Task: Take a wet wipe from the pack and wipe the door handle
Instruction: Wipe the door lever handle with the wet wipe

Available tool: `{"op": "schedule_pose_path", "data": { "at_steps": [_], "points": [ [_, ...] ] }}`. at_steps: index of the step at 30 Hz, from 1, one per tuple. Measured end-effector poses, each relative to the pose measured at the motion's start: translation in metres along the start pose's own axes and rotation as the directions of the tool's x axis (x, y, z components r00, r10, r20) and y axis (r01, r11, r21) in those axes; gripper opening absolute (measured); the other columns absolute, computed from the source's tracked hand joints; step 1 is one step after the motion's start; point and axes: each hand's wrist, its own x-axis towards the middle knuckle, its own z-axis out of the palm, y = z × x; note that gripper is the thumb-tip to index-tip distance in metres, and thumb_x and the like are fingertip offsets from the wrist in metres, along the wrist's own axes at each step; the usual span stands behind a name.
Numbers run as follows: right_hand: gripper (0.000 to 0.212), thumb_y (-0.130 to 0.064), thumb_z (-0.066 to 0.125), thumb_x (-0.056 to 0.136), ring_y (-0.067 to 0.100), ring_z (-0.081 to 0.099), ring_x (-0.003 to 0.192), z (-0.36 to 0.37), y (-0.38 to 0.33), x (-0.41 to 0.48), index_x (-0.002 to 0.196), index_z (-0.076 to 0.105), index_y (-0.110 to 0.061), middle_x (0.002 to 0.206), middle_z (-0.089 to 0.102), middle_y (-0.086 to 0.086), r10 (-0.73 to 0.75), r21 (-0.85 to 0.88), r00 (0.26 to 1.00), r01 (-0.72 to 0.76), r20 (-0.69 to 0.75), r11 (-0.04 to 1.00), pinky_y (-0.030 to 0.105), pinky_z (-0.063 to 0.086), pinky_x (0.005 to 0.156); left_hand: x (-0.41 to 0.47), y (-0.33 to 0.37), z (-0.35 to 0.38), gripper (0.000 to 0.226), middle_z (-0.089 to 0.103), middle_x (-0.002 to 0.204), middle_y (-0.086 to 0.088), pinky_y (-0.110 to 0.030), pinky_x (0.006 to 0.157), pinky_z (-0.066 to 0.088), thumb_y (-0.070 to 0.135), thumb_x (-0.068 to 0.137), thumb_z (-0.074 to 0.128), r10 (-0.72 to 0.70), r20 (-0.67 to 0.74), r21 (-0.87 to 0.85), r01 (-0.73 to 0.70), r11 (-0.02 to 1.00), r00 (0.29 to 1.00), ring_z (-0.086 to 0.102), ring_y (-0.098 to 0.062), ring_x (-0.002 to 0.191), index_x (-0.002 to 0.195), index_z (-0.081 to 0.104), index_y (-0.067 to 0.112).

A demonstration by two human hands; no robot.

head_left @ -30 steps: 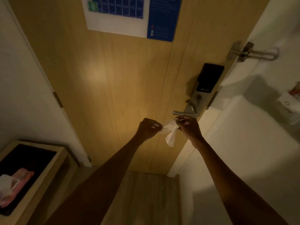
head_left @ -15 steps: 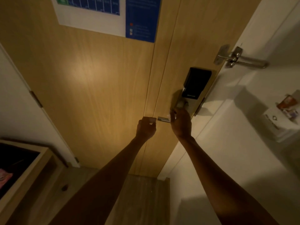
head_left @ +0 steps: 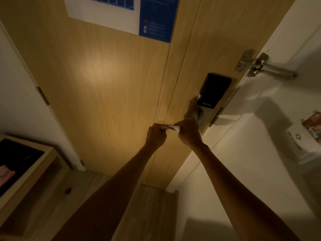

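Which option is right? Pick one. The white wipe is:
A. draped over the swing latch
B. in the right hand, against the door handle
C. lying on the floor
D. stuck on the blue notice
B: a bit of the white wipe shows at the right hand, pressed on the metal door handle.

We see two bare forearms reaching from the bottom edge — no sleeves, no watch, no rings or bands that we can make out. Our left hand [head_left: 156, 134] and right hand [head_left: 188, 134] are ungloved — plain fists in dim light.
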Motion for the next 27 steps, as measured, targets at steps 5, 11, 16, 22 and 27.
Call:
{"op": "schedule_pose_path", "data": {
  "at_steps": [5, 11, 16, 22, 27],
  "points": [
    [0.018, -0.018, 0.059, 0.095, 0.022, 0.069, 0.089, 0.003, 0.002, -0.003, 0.092, 0.072, -0.005, 0.089, 0.072, 0.011, 0.022, 0.084, 0.998, -0.017, -0.062, 0.996, 0.036, 0.056, 0.086, -0.002, 0.0, 0.002, 0.027, 0.074, 0.109, -0.01, -0.034, 0.088, 0.056, 0.004, 0.094, 0.05, -0.029, 0.001, -0.017, 0.03, 0.999, 1.0, 0.07, -0.024, 0.1, 0.105, 0.074, 0.009],
    [0.025, -0.023, 0.053, 0.098, 0.021, 0.067, 0.088, 0.002, -0.003, 0.0, 0.092, 0.073, -0.01, 0.087, 0.071, 0.007, -0.016, 0.031, 0.995, 0.019, -0.1, 0.999, 0.034, 0.05, 0.089, -0.002, 0.004, 0.001, 0.029, 0.072, 0.114, -0.009, -0.036, 0.092, 0.056, 0.004, 0.094, 0.049, -0.061, 0.001, -0.022, 0.061, 0.998, 0.998, 0.068, -0.023, 0.105, 0.108, 0.073, 0.011],
    [0.016, -0.017, 0.06, 0.094, 0.023, 0.06, 0.103, -0.005, 0.043, -0.03, 0.106, 0.069, -0.011, 0.108, 0.068, 0.008, -0.004, -0.046, 0.986, -0.004, -0.169, 0.999, 0.024, 0.049, 0.075, 0.0, 0.011, 0.008, 0.03, 0.072, 0.11, -0.011, -0.028, 0.084, 0.056, 0.002, 0.093, 0.048, -0.132, -0.034, 0.015, 0.133, 0.991, 0.991, 0.068, -0.023, 0.098, 0.108, 0.072, 0.009],
    [0.025, -0.012, 0.057, 0.095, 0.025, 0.056, 0.116, 0.0, 0.06, -0.038, 0.118, 0.065, -0.01, 0.129, 0.055, 0.013, 0.063, 0.079, 0.984, -0.051, -0.166, 0.996, 0.03, 0.051, 0.091, 0.003, 0.011, 0.006, 0.031, 0.07, 0.115, -0.01, -0.025, 0.078, 0.053, 0.003, 0.094, 0.047, -0.104, -0.008, 0.09, 0.104, 0.99, 0.995, 0.068, -0.024, 0.099, 0.111, 0.072, 0.012],
    [0.023, -0.016, 0.063, 0.093, 0.026, 0.063, 0.107, 0.008, 0.059, -0.046, 0.114, 0.065, -0.008, 0.118, 0.06, 0.012, 0.115, 0.174, 0.963, -0.073, -0.242, 0.982, 0.035, 0.059, 0.085, 0.003, 0.009, 0.006, 0.031, 0.071, 0.112, -0.011, -0.031, 0.08, 0.057, 0.005, 0.095, 0.047, -0.098, 0.014, 0.115, 0.095, 0.989, 0.995, 0.068, -0.025, 0.096, 0.114, 0.071, 0.012]
  ]
}}
